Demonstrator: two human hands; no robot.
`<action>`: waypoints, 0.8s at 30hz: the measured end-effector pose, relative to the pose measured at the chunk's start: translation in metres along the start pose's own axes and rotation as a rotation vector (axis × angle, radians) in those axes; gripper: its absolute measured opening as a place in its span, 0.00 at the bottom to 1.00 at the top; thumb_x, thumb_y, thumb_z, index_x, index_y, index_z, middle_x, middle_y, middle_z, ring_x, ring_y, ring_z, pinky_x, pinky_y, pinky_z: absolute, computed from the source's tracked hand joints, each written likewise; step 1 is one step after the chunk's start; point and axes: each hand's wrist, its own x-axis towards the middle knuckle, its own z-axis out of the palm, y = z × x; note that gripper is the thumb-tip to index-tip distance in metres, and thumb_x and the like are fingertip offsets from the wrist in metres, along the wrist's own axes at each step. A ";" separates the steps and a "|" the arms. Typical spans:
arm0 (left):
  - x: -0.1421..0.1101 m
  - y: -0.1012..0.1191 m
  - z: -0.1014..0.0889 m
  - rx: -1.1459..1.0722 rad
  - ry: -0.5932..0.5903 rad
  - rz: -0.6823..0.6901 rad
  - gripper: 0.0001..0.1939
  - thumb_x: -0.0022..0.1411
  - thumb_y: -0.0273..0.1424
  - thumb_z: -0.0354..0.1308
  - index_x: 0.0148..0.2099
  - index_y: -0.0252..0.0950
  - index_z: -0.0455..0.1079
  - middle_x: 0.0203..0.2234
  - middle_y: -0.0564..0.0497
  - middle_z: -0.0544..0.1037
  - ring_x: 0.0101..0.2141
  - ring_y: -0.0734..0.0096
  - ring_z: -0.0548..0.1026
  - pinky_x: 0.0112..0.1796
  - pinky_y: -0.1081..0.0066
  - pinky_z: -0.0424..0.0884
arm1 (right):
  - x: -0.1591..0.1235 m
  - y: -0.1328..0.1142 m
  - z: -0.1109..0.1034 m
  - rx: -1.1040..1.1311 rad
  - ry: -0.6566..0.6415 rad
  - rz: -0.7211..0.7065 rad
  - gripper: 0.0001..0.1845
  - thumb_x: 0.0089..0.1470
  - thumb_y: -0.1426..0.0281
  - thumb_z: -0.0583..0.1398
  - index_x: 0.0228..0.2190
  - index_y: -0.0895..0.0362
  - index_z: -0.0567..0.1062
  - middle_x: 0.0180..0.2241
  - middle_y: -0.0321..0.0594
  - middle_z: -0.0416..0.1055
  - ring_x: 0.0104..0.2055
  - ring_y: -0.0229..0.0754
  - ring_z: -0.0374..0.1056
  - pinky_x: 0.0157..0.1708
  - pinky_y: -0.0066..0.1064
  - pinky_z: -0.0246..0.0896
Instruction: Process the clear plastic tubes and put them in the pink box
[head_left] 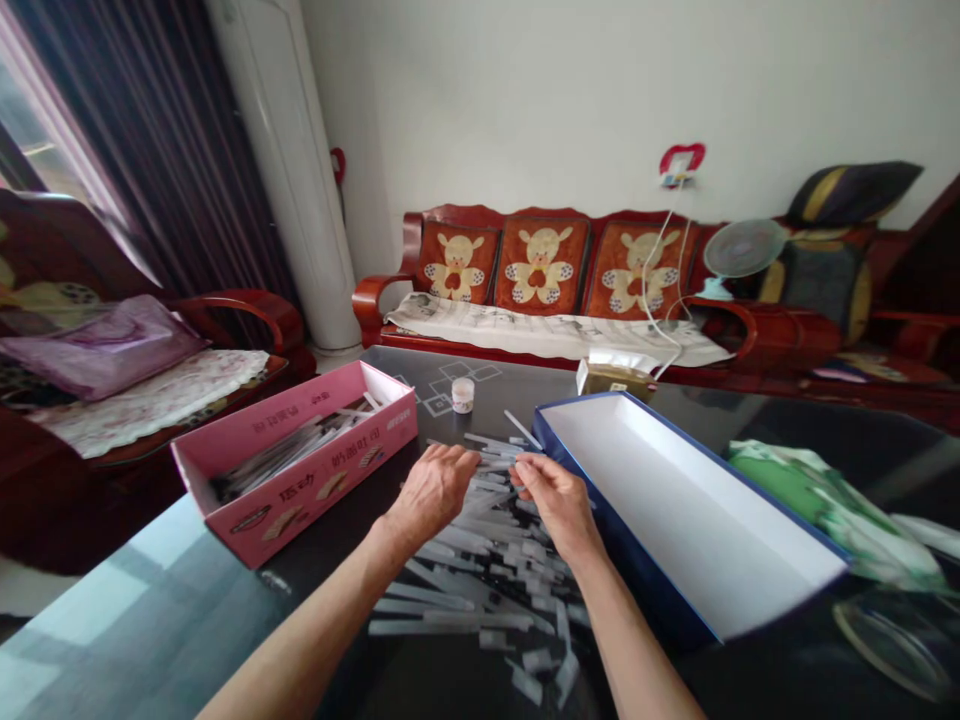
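Note:
My left hand is closed over the middle of the black table, its fingers curled toward the right. Opposite it, my right hand is closed in a pinch of thumb and forefinger. A thin translucent plastic stick spans the small gap between the fingertips, and both hands appear to grip it. Under and in front of them spreads a loose heap of whitish plastic sticks and short capped pieces. A pink box with several similar sticks inside stands left of my left hand.
Right of my right hand stands a blue box with a white inside. A small white cup and a tissue pack are farther back. A green-and-white bag lies at the right. A wooden sofa is behind the table.

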 end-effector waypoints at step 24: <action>0.000 0.032 0.031 0.068 0.208 -0.168 0.17 0.69 0.40 0.44 0.41 0.43 0.73 0.25 0.51 0.73 0.30 0.68 0.68 0.36 0.66 0.54 | -0.001 0.007 0.001 0.024 -0.043 0.038 0.21 0.44 0.53 0.65 0.33 0.57 0.80 0.31 0.42 0.78 0.35 0.46 0.73 0.35 0.35 0.69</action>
